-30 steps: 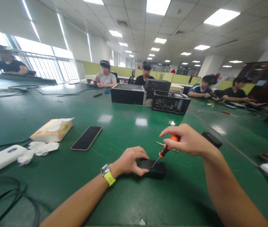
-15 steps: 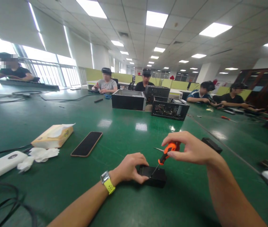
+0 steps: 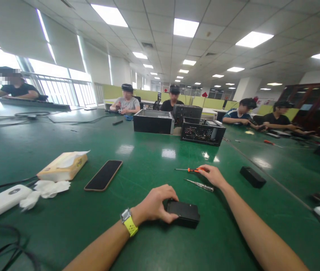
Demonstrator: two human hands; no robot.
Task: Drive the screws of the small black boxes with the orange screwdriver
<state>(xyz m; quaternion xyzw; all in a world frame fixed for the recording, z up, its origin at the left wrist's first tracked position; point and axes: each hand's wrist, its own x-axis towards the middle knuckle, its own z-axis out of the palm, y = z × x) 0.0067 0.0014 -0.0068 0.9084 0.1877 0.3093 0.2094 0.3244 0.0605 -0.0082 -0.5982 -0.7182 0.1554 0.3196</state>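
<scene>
My left hand, with a yellow-strapped watch on its wrist, grips the left end of a small black box between thumb and fingers. Small screws or holes show on the box's top. Farther forward, my right hand has its fingers closed round the handle of an orange and black screwdriver. That screwdriver lies low along the tabletop, its tip to the left. Just nearer to me rests a thin screwdriver with a clear handle. Another black box sits to the right of my right hand.
On the green table lie a phone, a tissue pack, crumpled tissues and a white power strip to the left. Open computer cases stand ahead. Several people sit around the far edges.
My right hand has taken the orange screwdriver off the black box, forward and down to the tabletop beside the clear-handled one. My left hand still holds the box in place.
</scene>
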